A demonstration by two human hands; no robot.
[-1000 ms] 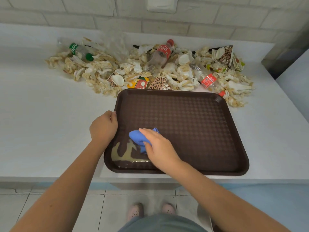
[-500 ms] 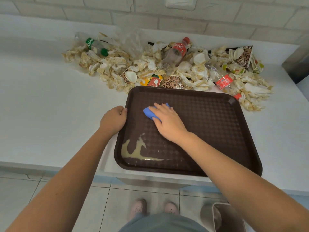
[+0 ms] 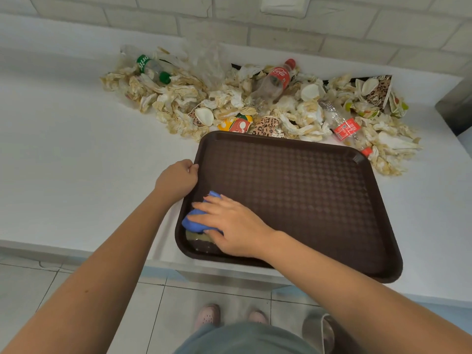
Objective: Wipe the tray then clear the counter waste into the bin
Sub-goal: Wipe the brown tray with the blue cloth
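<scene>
Right hand (image 3: 231, 223) presses cloth (image 3: 196, 221); left hand (image 3: 177, 178) grips tray (image 3: 306, 190).

Brown tray (image 3: 293, 190), flat; waste (image 3: 255, 103) behind

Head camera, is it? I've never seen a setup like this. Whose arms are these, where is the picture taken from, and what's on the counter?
There is no machine here. A person wears one camera on the head, looking down at their own arms. The left hand grips the left rim of a brown tray on the white counter. The right hand presses a blue cloth onto the tray's near left corner, over a pale spill. Behind the tray lies a waste pile: crumpled paper, crushed cups and plastic bottles, among them a red-labelled bottle.
</scene>
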